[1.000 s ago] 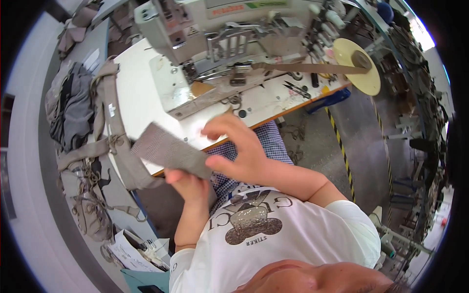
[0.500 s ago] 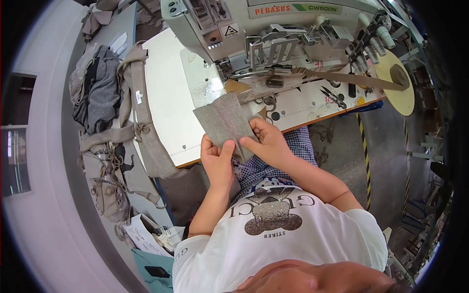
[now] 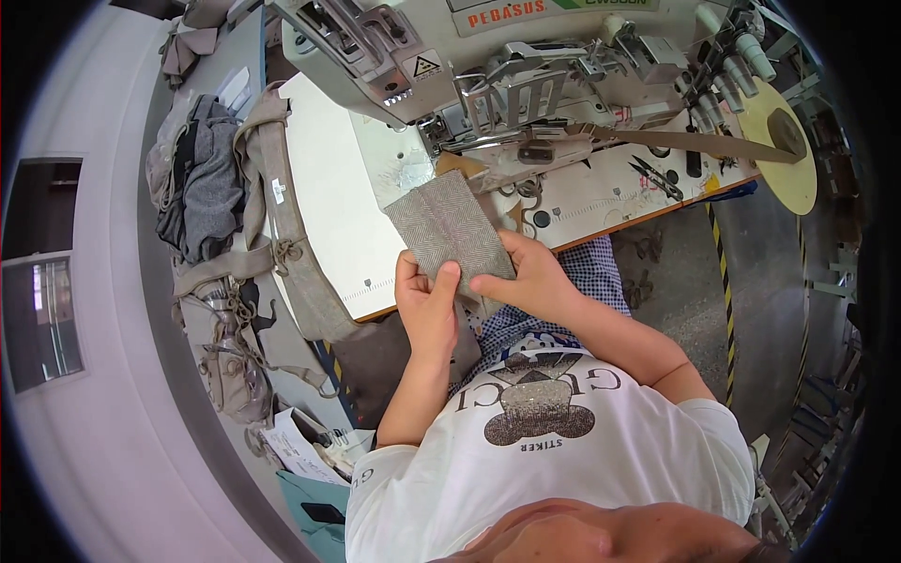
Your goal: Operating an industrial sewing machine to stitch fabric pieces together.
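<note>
Between my two hands I hold a small grey herringbone fabric piece (image 3: 445,223), tilted, in front of the sewing machine (image 3: 375,61). My left hand (image 3: 430,298) pinches its lower left edge, thumb on top. On the lower right edge my right hand (image 3: 530,279) grips it the same way, thumb lying across the cloth. Fingers under the cloth are partly hidden. The far end of the piece reaches close to the machine's needle area. A tan strip (image 3: 694,143) runs from a pale yellow disc reel (image 3: 798,178) to the machine.
Black thread snips (image 3: 655,176) lie on the white machine table (image 3: 324,178), right of the fabric. Grey garments (image 3: 208,178) and beige cloth straps (image 3: 293,225) are heaped at the left. An open white box (image 3: 298,448) stands at the lower left.
The view has shifted slightly, so the machine sits higher and farther left. Both hands still hold the fabric piece, which now looks flatter, with less of a fold at its near edge.
</note>
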`<state>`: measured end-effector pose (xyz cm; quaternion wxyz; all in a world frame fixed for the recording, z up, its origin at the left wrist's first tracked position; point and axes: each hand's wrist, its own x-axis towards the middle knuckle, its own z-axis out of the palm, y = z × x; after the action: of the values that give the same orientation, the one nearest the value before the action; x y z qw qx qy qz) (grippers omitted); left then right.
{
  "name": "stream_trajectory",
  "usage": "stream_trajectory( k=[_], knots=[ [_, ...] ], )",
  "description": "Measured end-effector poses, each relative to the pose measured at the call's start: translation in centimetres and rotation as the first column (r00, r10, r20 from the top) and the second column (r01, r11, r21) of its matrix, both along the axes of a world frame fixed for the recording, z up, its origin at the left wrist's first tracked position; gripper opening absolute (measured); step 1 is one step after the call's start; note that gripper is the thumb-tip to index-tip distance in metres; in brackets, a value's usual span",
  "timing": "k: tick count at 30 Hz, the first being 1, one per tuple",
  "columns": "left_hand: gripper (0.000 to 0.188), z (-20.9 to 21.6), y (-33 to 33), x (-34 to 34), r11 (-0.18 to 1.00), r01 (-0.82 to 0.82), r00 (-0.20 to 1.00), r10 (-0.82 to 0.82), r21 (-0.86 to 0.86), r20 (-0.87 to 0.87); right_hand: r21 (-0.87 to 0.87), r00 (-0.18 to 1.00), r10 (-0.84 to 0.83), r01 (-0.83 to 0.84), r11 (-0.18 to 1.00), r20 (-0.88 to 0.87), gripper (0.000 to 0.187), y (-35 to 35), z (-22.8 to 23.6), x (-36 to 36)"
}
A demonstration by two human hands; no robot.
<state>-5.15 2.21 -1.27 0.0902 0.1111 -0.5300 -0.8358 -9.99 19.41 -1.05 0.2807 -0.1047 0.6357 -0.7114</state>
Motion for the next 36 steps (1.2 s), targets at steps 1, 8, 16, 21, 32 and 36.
stream_trajectory(
  k=[1, 8, 16, 21, 32, 36],
  knots=[
    [0.049, -0.1, -0.2, 0.1, 1.000, -0.002, 1.000, 0.003, 0.023, -0.030, -0.004, 1.000, 0.003, -0.003, 1.000, 0.013, 0.052, 0.1, 0.6, 0.0],
    [0.065, -0.9, -2.5, 0.6, 0.978, 0.027, 0.995, -0.047, -0.209, -0.091, -0.133, 0.995, 0.017, -0.004, 0.991, 0.094, 0.053, 0.5, 1.9, -0.5],
    [0.067, -2.7, -1.6, -4.6, 0.143, -0.732, 0.654, -0.128, -0.666, -0.746, -0.272, 0.950, 0.038, 0.051, 0.961, 0.311, 0.056, -0.2, 1.8, -0.2],
    [0.035, -2.0, -2.7, -5.1, 0.102, -0.666, 0.694, -0.277, -0.739, -0.664, -0.294, 0.941, 0.054, 0.050, 0.955, 0.335, 0.056, -0.2, 1.7, 0.0],
    [0.033, 0.4, -3.0, -7.2, 0.115, -0.469, 0.768, -0.436, -0.876, -0.469, -0.347, 0.939, 0.019, 0.108, 0.932, 0.343, 0.054, -0.5, -0.4, -0.2],
    [0.040, 1.3, -2.9, -7.3, 0.074, -0.411, 0.810, -0.428, -0.909, -0.401, -0.343, 0.962, 0.046, 0.051, 0.938, 0.271, 0.051, -0.1, -0.6, -0.2]
  ],
)
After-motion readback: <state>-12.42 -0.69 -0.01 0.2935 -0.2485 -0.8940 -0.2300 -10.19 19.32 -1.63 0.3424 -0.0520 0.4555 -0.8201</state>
